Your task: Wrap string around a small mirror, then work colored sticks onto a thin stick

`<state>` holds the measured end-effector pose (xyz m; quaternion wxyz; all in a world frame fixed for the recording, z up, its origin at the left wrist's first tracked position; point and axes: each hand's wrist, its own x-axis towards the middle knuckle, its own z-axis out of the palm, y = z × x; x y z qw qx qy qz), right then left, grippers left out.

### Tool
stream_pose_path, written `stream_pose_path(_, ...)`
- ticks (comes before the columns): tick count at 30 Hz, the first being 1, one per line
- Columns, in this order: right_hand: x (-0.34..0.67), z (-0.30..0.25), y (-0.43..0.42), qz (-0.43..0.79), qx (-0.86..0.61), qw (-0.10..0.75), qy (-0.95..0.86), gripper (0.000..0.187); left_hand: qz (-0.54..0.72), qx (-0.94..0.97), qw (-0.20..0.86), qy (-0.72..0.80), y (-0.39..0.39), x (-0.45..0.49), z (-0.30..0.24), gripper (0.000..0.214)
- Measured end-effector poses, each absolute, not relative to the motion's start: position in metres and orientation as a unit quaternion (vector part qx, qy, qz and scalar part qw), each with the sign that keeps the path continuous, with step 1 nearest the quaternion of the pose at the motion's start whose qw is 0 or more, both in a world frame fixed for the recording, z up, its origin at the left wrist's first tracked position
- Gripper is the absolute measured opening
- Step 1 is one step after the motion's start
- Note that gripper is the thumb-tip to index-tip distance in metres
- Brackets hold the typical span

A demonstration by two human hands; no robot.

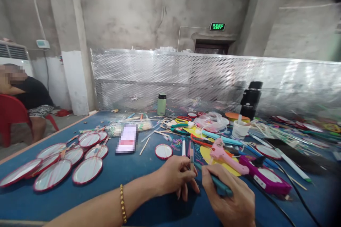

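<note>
My left hand (177, 176), with a gold bead bracelet on the wrist, pinches a thin wooden stick (191, 156) that stands upright over the blue table (128, 188). My right hand (230, 198) is closed round a teal-handled tool (217, 183) whose tip points at the stick's lower end. Both hands are close together near the table's front edge. A small round red-rimmed fan (163, 151) lies just beyond my left hand.
Several red-rimmed round fans (87, 170) lie at the left. A pink glue gun (226, 156), a magenta device (266, 179), a white cup (239, 129), a green bottle (161, 105), a black flask (250, 100) and scattered sticks crowd the middle and right. A person sits on a red chair (10, 113) at far left.
</note>
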<state>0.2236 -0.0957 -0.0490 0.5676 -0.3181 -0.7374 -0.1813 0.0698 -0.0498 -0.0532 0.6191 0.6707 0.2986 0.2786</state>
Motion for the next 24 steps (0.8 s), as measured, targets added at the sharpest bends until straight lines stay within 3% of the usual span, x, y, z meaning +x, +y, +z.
stream_pose_path(17, 0.2212, -0.0508, -0.0964, -0.143, -0.323, 0.575, -0.738, 0.013, 0.277, 0.671, 0.612, 0.312, -0.0558, 0.0712, -0.0503, 0.017)
stream_pose_path(24, 0.2219, -0.0529, -0.0981, -0.132, -0.328, 0.571, -0.740, 0.012, 0.282, 0.679, 0.605, 0.306, -0.0541, 0.0713, -0.0548, 0.025)
